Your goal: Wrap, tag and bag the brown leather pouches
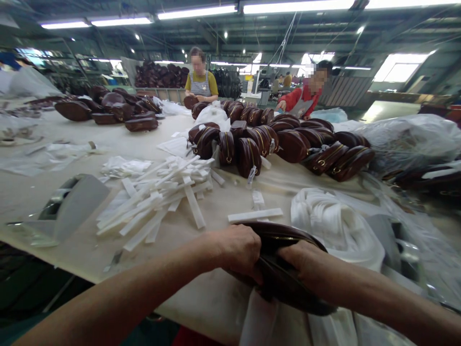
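Note:
A dark brown leather bag (288, 288) with a brass zipper lies at the table's near edge, its zipped opening spread apart. My left hand (239, 250) is closed on the bag's left side. My right hand (306, 259) reaches in at the opening, its fingertips hidden inside the bag; whether they grip anything there does not show. Just beyond the bag lies a white foam strip (255, 215). To the right is a coil of white strip material (334, 223), and another white strip (257, 317) hangs below the bag.
A heap of white strips (162, 202) lies left of centre, near a tape dispenser (68, 206). Finished-looking brown bags (248, 156) stand in rows farther back, with more bags (118, 108) at the back left. Clear plastic (418, 139) is piled right. Two co-workers (201, 79) stand across the table.

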`<state>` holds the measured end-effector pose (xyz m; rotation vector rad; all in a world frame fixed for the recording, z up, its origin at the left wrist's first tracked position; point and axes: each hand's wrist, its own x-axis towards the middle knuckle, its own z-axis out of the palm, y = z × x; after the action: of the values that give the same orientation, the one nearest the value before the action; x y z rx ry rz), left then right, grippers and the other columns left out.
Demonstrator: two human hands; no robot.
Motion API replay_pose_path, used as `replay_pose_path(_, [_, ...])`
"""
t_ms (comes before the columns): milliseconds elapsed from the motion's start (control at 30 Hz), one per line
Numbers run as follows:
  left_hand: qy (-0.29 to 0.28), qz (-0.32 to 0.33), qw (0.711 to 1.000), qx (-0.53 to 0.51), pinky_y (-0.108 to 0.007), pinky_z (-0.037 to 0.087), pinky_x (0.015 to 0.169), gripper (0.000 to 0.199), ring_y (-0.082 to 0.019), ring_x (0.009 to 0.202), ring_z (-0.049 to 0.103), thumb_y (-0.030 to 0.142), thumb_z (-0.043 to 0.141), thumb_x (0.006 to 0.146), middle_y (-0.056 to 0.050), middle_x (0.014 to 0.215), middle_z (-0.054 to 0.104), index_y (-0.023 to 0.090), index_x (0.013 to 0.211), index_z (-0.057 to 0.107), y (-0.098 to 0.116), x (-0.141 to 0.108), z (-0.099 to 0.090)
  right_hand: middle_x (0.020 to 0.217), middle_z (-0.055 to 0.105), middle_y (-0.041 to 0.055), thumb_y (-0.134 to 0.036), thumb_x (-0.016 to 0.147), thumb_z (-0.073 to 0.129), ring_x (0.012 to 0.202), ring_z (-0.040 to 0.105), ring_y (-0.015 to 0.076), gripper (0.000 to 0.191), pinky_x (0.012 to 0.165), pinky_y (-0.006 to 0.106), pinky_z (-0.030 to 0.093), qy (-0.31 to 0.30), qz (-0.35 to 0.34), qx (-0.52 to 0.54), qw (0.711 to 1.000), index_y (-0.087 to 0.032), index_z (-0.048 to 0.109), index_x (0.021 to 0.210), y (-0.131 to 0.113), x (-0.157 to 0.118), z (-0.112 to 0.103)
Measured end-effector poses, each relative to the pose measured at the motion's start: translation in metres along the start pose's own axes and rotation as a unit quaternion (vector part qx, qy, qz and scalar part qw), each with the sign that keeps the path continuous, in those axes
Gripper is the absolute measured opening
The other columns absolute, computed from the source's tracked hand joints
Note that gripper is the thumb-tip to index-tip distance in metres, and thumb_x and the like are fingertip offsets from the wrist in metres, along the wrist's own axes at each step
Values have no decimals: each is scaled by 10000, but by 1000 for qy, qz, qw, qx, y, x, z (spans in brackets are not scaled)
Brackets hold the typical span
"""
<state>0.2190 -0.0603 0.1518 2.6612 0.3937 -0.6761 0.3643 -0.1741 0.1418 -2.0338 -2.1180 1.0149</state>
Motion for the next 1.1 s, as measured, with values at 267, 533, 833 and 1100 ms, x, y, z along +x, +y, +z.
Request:
replay_pose_path(267, [105,71,990,59,-301,476,614,381,-283,769,654,455,746,702,-124,841,674,119,848,637,1,-4,17,769,686,51,-148,788,481,679,598,160,166,603,245,406,77,-58,-21,995,-159,644,756,8,-5,6])
replay_pose_path(533, [196,86,976,36,-319,503,681,311,-267,849,639,371,670,782,-91,1002,636,147,926,510,-14,-2,44,749,695,81,-111,851,346,634,650,177,311,588,263,492,319,-156,-159,921,-160,634,957,21,-22,40])
replay_pose_path(833, [402,130,905,45,-369,499,748,551,-267,896,593,570,558,821,-131,1033,598,123,1130,465,-9,-5,62,830,721,79,-145,860,357,729,686,185,297,654,263,541,364,-109,-130,916,-170,629,975,34,-22,38])
replay_pose_path(1100, [429,158,886,83,-511,272,1050,827,-362,1275,330,570,684,703,-227,1365,367,94,1290,348,-5,13,35,803,710,68,-144,862,364,694,672,173,264,624,257,528,371,-109,-115,915,-186,624,882,34,-13,33])
